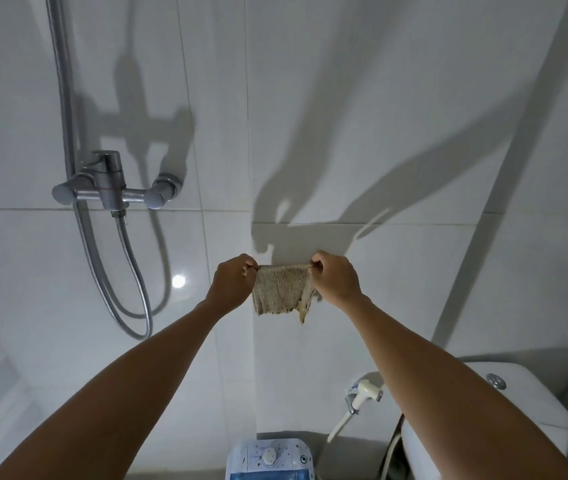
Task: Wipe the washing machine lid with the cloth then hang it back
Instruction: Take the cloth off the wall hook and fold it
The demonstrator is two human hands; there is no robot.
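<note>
A small beige ribbed cloth point(280, 291) with frayed lower edges hangs spread against the white tiled wall. My left hand point(232, 282) pinches its top left corner and my right hand point(336, 278) pinches its top right corner, both raised at arm's length. Whatever it hangs from is hidden behind the cloth and my fingers. Far below, at the bottom edge, the small washing machine point(270, 459) shows its white and blue top with a round dial.
A chrome shower mixer point(113, 188) with a looping metal hose point(133, 296) is on the wall to the left. A white toilet cistern point(524, 400) stands at the lower right, with a bidet sprayer point(363, 393) mounted beside it.
</note>
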